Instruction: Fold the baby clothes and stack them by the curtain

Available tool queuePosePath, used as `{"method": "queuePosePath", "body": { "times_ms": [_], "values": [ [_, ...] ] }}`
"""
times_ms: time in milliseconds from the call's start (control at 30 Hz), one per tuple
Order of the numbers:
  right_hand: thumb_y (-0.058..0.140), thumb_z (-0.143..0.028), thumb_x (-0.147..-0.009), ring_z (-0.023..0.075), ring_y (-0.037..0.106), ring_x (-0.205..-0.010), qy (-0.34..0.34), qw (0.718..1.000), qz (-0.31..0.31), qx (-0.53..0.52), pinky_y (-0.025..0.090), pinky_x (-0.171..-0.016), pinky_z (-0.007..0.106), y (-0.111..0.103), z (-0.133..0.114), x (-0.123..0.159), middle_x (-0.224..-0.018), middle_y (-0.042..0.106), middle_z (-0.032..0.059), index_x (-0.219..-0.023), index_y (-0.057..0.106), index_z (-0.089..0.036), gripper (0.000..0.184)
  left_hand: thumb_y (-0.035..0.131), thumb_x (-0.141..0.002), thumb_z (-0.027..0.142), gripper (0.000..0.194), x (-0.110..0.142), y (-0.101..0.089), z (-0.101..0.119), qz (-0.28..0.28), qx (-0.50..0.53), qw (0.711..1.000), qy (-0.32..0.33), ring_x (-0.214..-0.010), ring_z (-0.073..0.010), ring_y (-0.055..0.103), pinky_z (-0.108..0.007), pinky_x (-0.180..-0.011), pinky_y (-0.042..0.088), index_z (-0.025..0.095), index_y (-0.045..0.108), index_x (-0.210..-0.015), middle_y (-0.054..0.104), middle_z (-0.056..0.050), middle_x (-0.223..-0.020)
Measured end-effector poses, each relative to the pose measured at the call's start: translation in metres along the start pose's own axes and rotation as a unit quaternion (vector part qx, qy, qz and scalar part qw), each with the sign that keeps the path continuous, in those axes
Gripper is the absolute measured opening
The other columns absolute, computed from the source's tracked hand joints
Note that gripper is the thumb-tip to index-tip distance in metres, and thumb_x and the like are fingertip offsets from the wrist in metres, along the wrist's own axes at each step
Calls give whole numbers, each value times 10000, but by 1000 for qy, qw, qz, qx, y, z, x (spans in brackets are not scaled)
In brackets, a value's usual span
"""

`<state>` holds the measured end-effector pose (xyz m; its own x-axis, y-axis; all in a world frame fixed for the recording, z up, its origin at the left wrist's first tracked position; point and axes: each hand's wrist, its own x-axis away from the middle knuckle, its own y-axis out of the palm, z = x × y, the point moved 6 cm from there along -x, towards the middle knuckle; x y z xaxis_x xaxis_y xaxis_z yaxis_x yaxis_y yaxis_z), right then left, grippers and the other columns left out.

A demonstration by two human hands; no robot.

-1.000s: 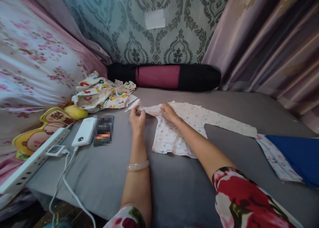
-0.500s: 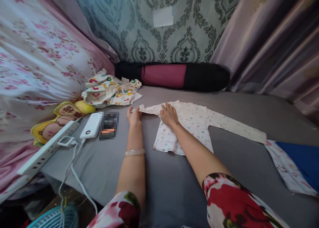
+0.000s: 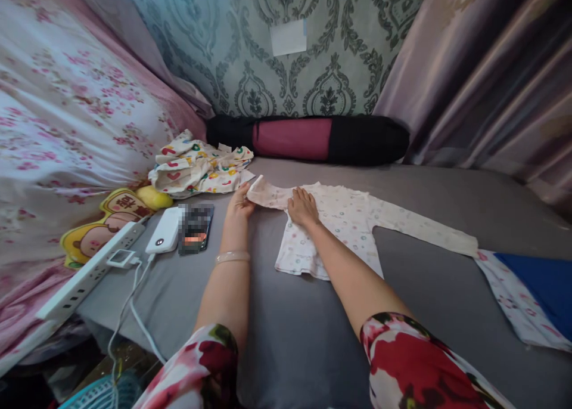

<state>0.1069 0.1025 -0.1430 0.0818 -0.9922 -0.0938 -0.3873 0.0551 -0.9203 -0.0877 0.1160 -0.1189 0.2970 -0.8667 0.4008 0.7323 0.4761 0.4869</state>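
A small white long-sleeved shirt [image 3: 344, 230] with a fine print lies spread on the grey sheet. My left hand [image 3: 240, 202] is closed on the cuff of the shirt's left-side sleeve [image 3: 270, 195], and the cuff end stands a little raised. Flat on the shirt near that sleeve's shoulder rests my right hand [image 3: 302, 206], fingers stretched out and pressing on the cloth. The other sleeve [image 3: 424, 228] reaches out to the right, its cuff at the edge of some folded blue and white cloth [image 3: 536, 290].
Crumpled patterned clothing [image 3: 201, 167] lies at the back left. A long black and maroon bolster [image 3: 295, 139] runs along the wall. On the left are a white power bank [image 3: 165, 230], a phone [image 3: 196, 229], a power strip [image 3: 92, 269] with cables, and a yellow cushion [image 3: 107, 227].
My left hand has lifted the sleeve's cuff slightly and away, so the sleeve now curves upward at its end. The right hand stays in place on the shirt.
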Motion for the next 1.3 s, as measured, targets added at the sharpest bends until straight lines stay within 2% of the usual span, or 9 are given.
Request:
{"method": "queuePosePath", "body": {
  "times_ms": [133, 300, 567, 633, 767, 833, 1000, 1133, 1300],
  "values": [
    [216, -358, -977, 215, 196, -1438, 6, 1000, 2, -1, 94, -1164, 381, 0, 0, 0, -1556, 290, 100, -1470, 337, -86, 576, 592, -682, 0, 437, -7, 1, 7, -34, -18, 999, 35, -704, -119, 653, -223, -661, 543, 204, 636, -1067, 679, -7, -810],
    [218, -370, -981, 216, 191, -1438, 16, 1000, 8, -9, 90, -1161, 377, 0, 0, -1, -1556, 286, 105, -1485, 302, -69, 593, 613, -588, 32, 481, -22, -16, 33, -18, -4, 986, 165, -712, -115, 627, -203, -627, 513, 231, 643, -1025, 664, 10, -808],
    [272, -378, -981, 236, 206, -1432, 9, 1000, 20, 21, 108, -1146, 390, -4, -5, 3, -1550, 300, 115, -1475, 347, -140, 554, 512, -595, 107, 364, -24, -56, 34, 162, -290, 900, 282, -821, -206, 612, -353, -807, 499, 122, 693, -910, 634, -47, -809],
    [292, -381, -977, 244, 213, -1428, 8, 999, 25, 30, 111, -1143, 402, -6, -6, 5, -1546, 306, 122, -1457, 384, -154, 539, 530, -607, 94, 308, -15, -54, 32, 183, -411, 843, 294, -963, -271, 590, -413, -901, 456, 114, 703, -861, 640, -114, -941],
    [294, -388, -979, 255, 227, -1421, 9, 999, 36, 35, 120, -1139, 417, -6, -8, 5, -1536, 325, 131, -1447, 404, -151, 536, 557, -698, 106, 284, 10, -27, 31, 254, -655, 631, 328, -1226, -373, 420, -524, -996, 340, 110, 699, -944, 487, -220, -1311],
    [291, -391, -981, 254, 229, -1420, 9, 999, 38, 33, 120, -1139, 417, -5, -7, 4, -1533, 329, 130, -1443, 410, -148, 536, 512, -782, 145, 291, 11, -3, 23, 203, -704, 595, 331, -1243, -364, 411, -530, -996, 322, 142, 690, -1012, 499, -195, -1328],
    [266, -367, -984, 249, 227, -1421, 10, 999, 46, 19, 106, -1144, 405, -4, -6, 4, -1533, 326, 142, -1463, 354, -73, 569, 380, -909, 239, 353, -11, 58, -23, -50, -778, 568, 263, -1146, -303, 534, -487, -994, 314, 188, 666, -1109, 660, -146, -1157],
    [264, -341, -975, 245, 221, -1424, 14, 999, 50, 9, 99, -1147, 394, -4, -5, 4, -1535, 316, 156, -1470, 315, -18, 593, 438, -896, 287, 308, -23, 81, -46, -123, -803, 543, 212, -1134, -271, 568, -462, -1008, 322, 189, 644, -1103, 668, -123, -1177],
    [271, -340, -966, 248, 200, -1432, 27, 998, 51, 5, 74, -1154, 398, -4, -5, 6, -1541, 301, 157, -1472, 310, -13, 603, 545, -823, 284, 231, -31, 91, -48, -158, -811, 535, 177, -982, -229, 643, -384, -951, 406, 204, 649, -1013, 724, -75, -1010]
  ]
}}
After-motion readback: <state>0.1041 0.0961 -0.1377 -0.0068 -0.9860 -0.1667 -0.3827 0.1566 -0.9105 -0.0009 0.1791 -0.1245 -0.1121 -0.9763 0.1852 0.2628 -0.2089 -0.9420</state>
